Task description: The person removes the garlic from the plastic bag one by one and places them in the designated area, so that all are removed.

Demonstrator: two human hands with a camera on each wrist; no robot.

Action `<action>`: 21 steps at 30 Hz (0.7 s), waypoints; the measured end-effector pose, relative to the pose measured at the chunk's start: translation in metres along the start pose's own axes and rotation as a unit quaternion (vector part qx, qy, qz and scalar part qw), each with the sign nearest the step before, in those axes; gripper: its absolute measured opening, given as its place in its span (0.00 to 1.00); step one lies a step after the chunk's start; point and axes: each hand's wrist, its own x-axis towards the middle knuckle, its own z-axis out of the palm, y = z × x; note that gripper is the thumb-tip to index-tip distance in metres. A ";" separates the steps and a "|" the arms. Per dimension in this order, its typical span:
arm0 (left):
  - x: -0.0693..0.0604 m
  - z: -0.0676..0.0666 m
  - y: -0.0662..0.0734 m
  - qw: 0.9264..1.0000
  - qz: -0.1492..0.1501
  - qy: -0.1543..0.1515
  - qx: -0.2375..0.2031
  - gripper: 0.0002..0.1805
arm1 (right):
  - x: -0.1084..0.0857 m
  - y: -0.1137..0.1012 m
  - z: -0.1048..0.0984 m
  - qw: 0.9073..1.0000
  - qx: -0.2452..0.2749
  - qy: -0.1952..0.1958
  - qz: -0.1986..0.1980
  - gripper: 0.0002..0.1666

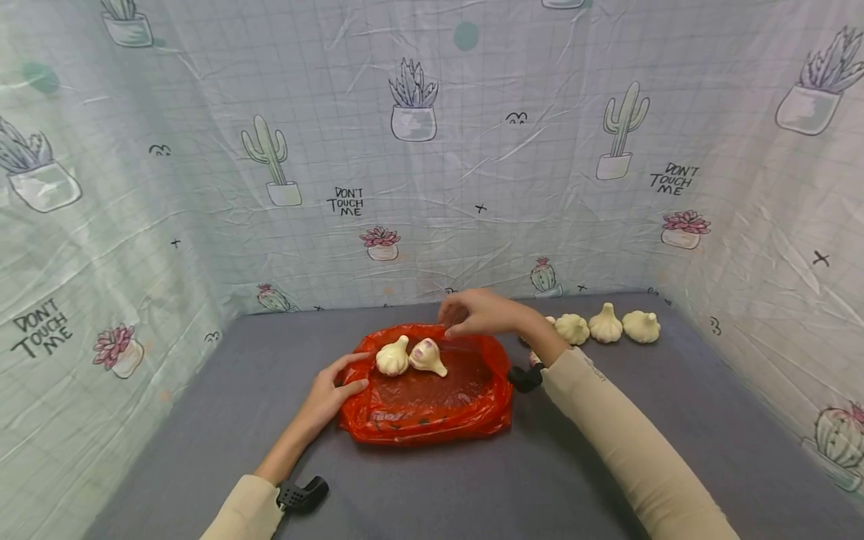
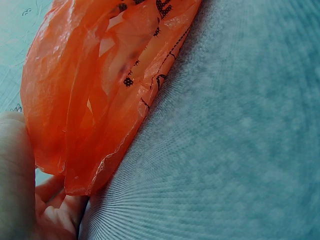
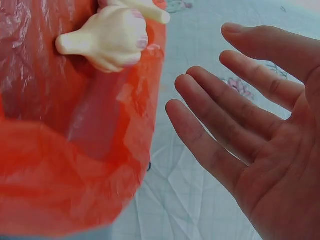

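A red plastic bag (image 1: pixel 432 433) lies on the table with its mouth spread wide. Inside, toward the left, are two garlic bulbs, one pale (image 1: pixel 393 358) and one with purple streaks (image 1: pixel 427 355). My left hand (image 1: pixel 331 390) holds the bag's left edge, thumb on one side and fingers on the other; the left wrist view shows the bag (image 2: pixel 85 100) between them. Above the bag's far rim, my right hand (image 1: pixel 475 311) is apart from it. In the right wrist view that hand (image 3: pixel 260 130) has loosely extended fingers and nothing in them.
Several more garlic bulbs (image 1: pixel 605 324) stand at the back right of the grey table (image 1: pixel 283 360), some partly hidden behind the right forearm. A patterned curtain (image 1: pixel 472 172) encloses the back and both sides.
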 end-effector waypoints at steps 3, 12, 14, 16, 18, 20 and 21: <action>0.001 0.000 -0.001 1.000 0.004 0.003 0.002 0.26 | 0.007 -0.003 0.003 1.000 -0.002 -0.008 -0.002 0.19; 0.002 0.000 0.000 1.000 0.004 0.003 -0.002 0.26 | 0.031 -0.011 0.014 1.000 -0.007 -0.027 0.000 0.20; 0.002 0.000 0.000 1.000 0.006 0.004 -0.001 0.26 | 0.036 -0.014 0.018 1.000 -0.011 -0.029 0.002 0.20; 0.002 0.000 0.000 1.000 0.005 0.003 -0.002 0.26 | 0.041 -0.016 0.021 0.999 -0.010 -0.033 0.003 0.20; 0.002 0.000 -0.001 1.000 0.004 0.003 -0.003 0.25 | 0.045 -0.018 0.024 0.999 -0.015 -0.037 -0.002 0.20; 0.002 0.001 -0.001 1.000 0.002 0.004 -0.003 0.25 | 0.048 -0.022 0.027 0.999 -0.019 -0.042 -0.009 0.20; 0.002 0.001 -0.001 1.000 0.001 0.003 -0.003 0.25 | 0.050 -0.023 0.028 0.999 -0.022 -0.045 -0.012 0.21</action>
